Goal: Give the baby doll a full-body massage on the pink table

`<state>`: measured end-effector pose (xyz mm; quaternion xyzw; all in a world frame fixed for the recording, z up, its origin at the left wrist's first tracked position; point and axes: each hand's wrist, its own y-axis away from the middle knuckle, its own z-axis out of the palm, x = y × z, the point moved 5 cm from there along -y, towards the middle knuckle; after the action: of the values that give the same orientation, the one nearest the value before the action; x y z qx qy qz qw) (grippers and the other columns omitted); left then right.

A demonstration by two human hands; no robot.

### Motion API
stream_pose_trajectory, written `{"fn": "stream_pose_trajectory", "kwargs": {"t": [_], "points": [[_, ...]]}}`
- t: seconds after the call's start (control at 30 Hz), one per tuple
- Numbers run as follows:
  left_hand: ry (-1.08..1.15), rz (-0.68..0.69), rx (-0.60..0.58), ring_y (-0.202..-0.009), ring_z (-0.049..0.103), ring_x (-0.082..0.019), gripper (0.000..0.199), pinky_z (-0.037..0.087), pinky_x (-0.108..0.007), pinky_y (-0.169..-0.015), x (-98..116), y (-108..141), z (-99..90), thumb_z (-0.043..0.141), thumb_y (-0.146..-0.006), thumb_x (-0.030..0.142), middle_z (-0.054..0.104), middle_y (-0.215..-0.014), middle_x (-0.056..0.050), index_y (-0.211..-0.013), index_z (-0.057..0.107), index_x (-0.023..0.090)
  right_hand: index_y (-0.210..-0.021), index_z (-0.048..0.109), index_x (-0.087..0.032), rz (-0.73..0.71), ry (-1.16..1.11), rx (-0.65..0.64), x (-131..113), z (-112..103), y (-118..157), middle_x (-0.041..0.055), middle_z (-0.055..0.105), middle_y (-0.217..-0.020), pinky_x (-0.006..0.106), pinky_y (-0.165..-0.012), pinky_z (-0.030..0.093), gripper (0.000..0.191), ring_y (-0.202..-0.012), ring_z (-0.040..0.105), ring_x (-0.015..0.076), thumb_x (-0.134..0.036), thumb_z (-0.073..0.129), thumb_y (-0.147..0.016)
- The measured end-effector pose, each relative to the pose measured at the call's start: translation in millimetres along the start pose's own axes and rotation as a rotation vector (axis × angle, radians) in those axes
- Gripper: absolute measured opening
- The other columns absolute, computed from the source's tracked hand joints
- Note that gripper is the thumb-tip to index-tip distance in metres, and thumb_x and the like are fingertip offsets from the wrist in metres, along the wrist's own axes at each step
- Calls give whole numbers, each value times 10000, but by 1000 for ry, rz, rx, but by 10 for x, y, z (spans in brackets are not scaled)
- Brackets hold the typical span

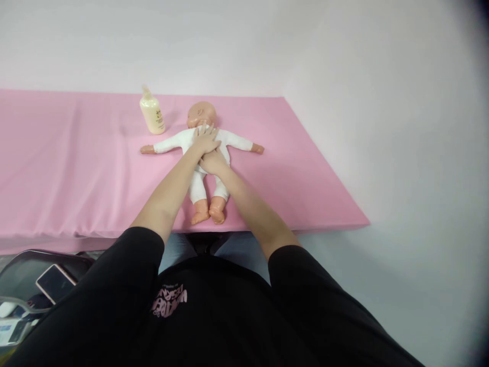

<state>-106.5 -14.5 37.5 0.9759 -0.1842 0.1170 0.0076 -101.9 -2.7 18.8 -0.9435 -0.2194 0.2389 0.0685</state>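
Note:
A baby doll (pixel 219 192) in a white suit lies on its back, arms stretched out to both sides and feet towards me. Its head is turned to one side. My left hand (pixel 207 139) rests flat on the doll's chest with fingers spread. Just below it, my right hand (pixel 214 161) lies flat on the belly; its fingers are partly hidden under my left hand. Neither hand grips anything. To the left of the doll's head stands a pale yellow pump bottle (pixel 153 115), apart from both hands.
A pink sheet (pixel 95 178) covers the table, whose right edge slants towards me. White walls rise behind and to the right. At lower left, a dark open tray or bag (pixel 23 262) holds a phone (pixel 56 283) and other small items.

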Motion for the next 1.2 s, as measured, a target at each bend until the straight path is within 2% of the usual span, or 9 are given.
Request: {"fn": "stream_pose_trajectory", "kwargs": {"t": [0.1,0.23,0.33,0.47,0.67,0.83,0.97,1.07,1.2], "points": [[-5,30,6,-1679,25,-360,741,27,-620,-1339,-34,13,14,462,-1008,459,154,-1800,-77,-1695,334,210,-1702,302,-260,49,-21,25,163,-9,356,57,419,-1716,715,-1316,125,693,-1671,182,375,-460,273,-1039],[-15,100,2,-1677,75,-347,686,46,-583,-1348,-120,83,17,429,-1034,422,158,-1802,-69,-1687,355,225,-1632,460,-162,-191,-4,-72,166,-74,818,78,372,-1735,593,-1376,75,699,-1674,186,350,-480,435,-1009],[-9,185,27,-1678,81,-335,643,68,-581,-1343,-207,183,15,386,-1057,381,176,-1798,-76,-1681,369,227,-1581,534,-162,-294,-18,-147,205,-200,999,84,414,-1713,534,-1381,148,622,-1653,275,296,-441,432,-1034],[12,220,77,-1679,82,-332,628,95,-573,-1337,-293,310,24,346,-1063,312,195,-1789,-103,-1677,372,184,-1556,565,-219,-270,-110,-167,300,-321,1077,44,485,-1672,554,-1377,166,556,-1640,317,261,-408,352,-1078],[70,72,83,-1681,85,-299,698,99,-490,-1354,-295,452,46,307,-1073,321,129,-1792,-153,-1712,195,63,-1564,554,-191,-178,-104,-117,270,-339,1140,81,459,-1688,556,-1374,169,562,-1659,272,258,-410,329,-1098],[67,3,61,-1682,70,-294,744,94,-491,-1356,-261,608,50,325,-1081,408,99,-1792,-171,-1716,154,60,-1678,292,-41,8,-66,-57,310,-351,1141,165,242,-1772,476,-1389,129,715,-1685,179,270,-441,354,-1089],[35,147,16,-1677,111,-314,716,71,-558,-1356,-196,666,51,384,-1027,324,199,-1778,-140,-1693,282,83,-1682,178,40,78,-18,-1,256,-403,1181,223,166,-1779,479,-1384,144,780,-1687,153,310,-410,373,-1076],[107,330,-18,-1647,261,-238,653,117,-472,-1372,-139,689,83,372,-991,243,402,-1708,-94,-1631,449,141,-1692,215,-12,-43,15,19,118,-479,1202,177,153,-1793,508,-1386,119,717,-1693,122,301,-330,353,-1064],[217,289,12,-1517,504,-210,633,352,-414,-1299,-210,686,143,416,-941,206,564,-1597,-75,-1557,559,199,-1648,403,-121,-297,-30,-94,10,-501,1093,91,279,-1772,502,-1387,113,618,-1687,171,240,-280,279,-1064]]}}
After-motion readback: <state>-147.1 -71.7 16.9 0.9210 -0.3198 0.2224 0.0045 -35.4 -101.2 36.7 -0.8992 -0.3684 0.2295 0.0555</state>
